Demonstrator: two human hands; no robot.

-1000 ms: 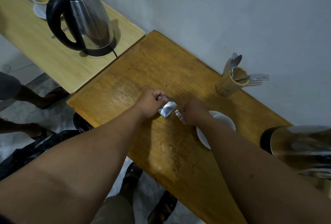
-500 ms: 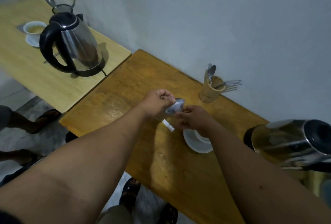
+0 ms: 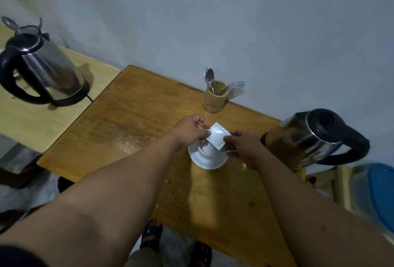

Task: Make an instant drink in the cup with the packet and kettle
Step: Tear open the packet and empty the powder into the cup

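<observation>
A small silver packet (image 3: 218, 135) is held between both hands above a white cup and saucer (image 3: 204, 159) on the brown wooden table (image 3: 132, 130). My left hand (image 3: 189, 130) pinches the packet's left corner. My right hand (image 3: 242, 146) pinches its right edge. The cup is mostly hidden under the packet and my fingers. A steel kettle with a black handle (image 3: 313, 136) stands just right of my right hand.
A wooden holder with spoons and a fork (image 3: 215, 96) stands by the wall. A second steel kettle (image 3: 40, 72) sits on the paler table at left. A blue-lidded container (image 3: 377, 192) is at the right edge. Sandalled feet (image 3: 153, 237) show below.
Both hands have carried the packet to the right, from over bare table to over the cup and saucer. The view has swung right and now shows the whole right kettle.
</observation>
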